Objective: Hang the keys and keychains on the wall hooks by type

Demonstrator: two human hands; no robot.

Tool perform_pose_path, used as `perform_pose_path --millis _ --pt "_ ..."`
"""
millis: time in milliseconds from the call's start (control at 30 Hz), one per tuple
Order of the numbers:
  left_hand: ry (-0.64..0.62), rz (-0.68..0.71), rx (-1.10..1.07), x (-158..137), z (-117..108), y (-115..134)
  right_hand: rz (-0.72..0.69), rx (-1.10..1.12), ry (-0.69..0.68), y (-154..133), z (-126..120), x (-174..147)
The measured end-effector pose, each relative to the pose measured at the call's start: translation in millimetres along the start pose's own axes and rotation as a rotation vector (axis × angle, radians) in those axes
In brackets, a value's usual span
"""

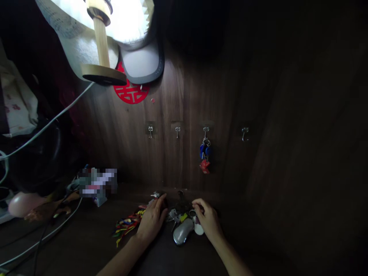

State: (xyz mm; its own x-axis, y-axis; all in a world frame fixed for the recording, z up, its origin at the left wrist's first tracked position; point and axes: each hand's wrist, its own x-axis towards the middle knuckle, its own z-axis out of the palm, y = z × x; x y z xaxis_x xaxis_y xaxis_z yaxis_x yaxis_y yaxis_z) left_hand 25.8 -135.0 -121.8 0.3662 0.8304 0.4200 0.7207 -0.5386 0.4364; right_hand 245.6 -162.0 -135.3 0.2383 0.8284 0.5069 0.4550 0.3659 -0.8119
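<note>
My left hand [151,218] rests on the dark surface with its fingers stretched out, partly over a bundle of colourful braided cords [129,224]. A few small keys [155,194] show beyond its fingertips. My right hand [208,220] is curled in a pinch at a metal key ring [192,213]; its fingertips are partly hidden. Between my hands lie a bunch of silver keys [173,216], a yellow tag [183,217], a silver rounded object [183,231] and a white round tag [198,229]. Dark items behind them are hard to make out.
Several metal hooks [178,130] line the wooden back panel [172,161]. From one hang blue-headed keys [205,150] with a red charm [205,166]. A lit lamp [102,42], a cap [142,63] and a red round ornament [130,94] are upper left. White cables [54,117] run along the left.
</note>
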Motion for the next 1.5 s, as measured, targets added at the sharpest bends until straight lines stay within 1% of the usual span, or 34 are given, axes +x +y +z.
perform_pose_path --millis 100,200,267,400,567,767,900,1000,1067,1133,1233,1367,1500 --pt "-0.057 -0.099 0.199 11.3 7.0 5.4 -0.011 -0.005 0.018 -0.5 -1.2 -0.6" --pt "-0.067 -0.199 0.301 16.7 10.7 9.9 -0.009 -0.003 0.037 -0.3 -2.2 -1.1" --pt "-0.055 -0.212 0.311 16.3 11.4 11.1 -0.012 0.001 0.041 0.4 -2.4 -1.4" --pt "-0.015 -0.192 0.312 12.4 10.9 11.7 -0.029 -0.009 0.037 1.8 -2.2 -2.0" --pt "0.072 -0.118 0.313 9.8 10.7 15.2 -0.068 -0.059 0.016 0.6 -0.3 -2.5" --pt "0.255 -0.032 0.260 5.1 10.9 16.1 -0.138 -0.115 -0.025 -10.2 5.5 -5.3" --pt "0.330 0.013 0.199 3.3 14.4 10.1 -0.252 -0.204 -0.058 -17.5 10.1 -7.4" --pt "0.359 0.068 0.168 2.4 17.9 7.5 -0.343 -0.249 -0.036 -23.9 12.9 -8.5" --pt "0.363 0.117 0.159 2.0 19.7 7.8 -0.375 -0.264 -0.024 -28.9 14.5 -9.3" --pt "0.357 0.164 0.155 1.9 20.8 9.1 -0.374 -0.279 -0.027 -33.3 15.8 -9.9" --pt "0.350 0.246 0.143 2.3 21.5 11.9 -0.334 -0.290 -0.040 -35.9 17.4 -9.4" --pt "0.358 0.363 0.094 2.9 21.2 14.4 -0.273 -0.284 -0.029 -30.4 18.5 -5.8" --pt "0.340 0.428 0.036 2.7 20.5 14.7 -0.190 -0.250 -0.049 -24.1 19.1 -2.1"
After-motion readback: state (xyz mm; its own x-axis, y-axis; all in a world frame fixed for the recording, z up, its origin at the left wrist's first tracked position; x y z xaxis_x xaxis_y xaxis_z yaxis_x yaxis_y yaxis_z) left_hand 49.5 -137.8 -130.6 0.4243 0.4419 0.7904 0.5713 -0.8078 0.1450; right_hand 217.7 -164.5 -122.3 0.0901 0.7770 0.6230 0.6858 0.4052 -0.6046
